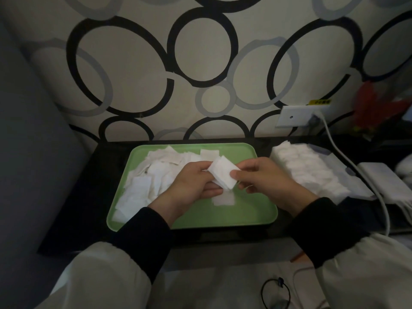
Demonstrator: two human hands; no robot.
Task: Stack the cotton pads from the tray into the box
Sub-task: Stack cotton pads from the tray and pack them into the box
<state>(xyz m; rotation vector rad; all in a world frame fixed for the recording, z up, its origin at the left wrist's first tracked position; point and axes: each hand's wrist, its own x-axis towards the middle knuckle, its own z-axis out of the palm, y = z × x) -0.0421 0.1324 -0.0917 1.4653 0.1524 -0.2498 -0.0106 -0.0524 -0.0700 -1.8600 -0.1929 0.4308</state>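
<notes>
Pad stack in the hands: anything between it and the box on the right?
Nothing visible. The left hand and right hand pinch the pad stack above the green tray; toward the box lie only the tray's rim and a strip of dark table.

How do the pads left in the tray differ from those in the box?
The tray pads lie loose, flat and overlapping at odd angles; the box pads sit packed in tidy rows. The tray pads cover mostly the green tray's left and back; the box pads form one dense block. Both are white squares.
</notes>
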